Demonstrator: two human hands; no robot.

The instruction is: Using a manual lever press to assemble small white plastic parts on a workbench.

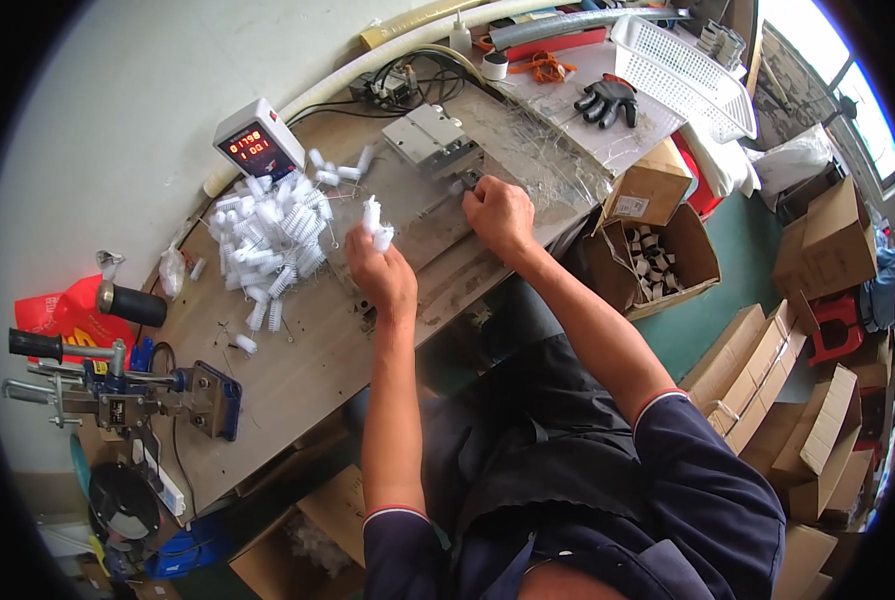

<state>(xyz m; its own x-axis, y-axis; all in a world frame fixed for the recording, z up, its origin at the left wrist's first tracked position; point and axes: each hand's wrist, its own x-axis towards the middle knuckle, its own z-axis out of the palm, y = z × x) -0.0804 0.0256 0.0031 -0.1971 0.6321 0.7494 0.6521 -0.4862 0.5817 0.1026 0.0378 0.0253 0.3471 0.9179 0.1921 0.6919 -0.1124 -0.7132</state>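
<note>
My left hand (384,280) is closed around a couple of small white bristle brushes (372,214), which stick up past the fingers. Left of it on the worktable lies a heap of similar white brushes (273,225), some showing thin wire stems. My right hand (501,214) is closed, its fingertips at the front of a small metal fixture (468,182) beside a flat metal block (428,138). Whatever those fingers pinch is hidden. A thin rod (436,205) lies on the table between my hands.
A digital counter box (259,140) with red digits stands behind the heap. A lever clamp press (118,385) occupies the table's left end. To the right are a black glove (608,102), a white plastic basket (683,80) and an open carton (693,270) of small curled pieces.
</note>
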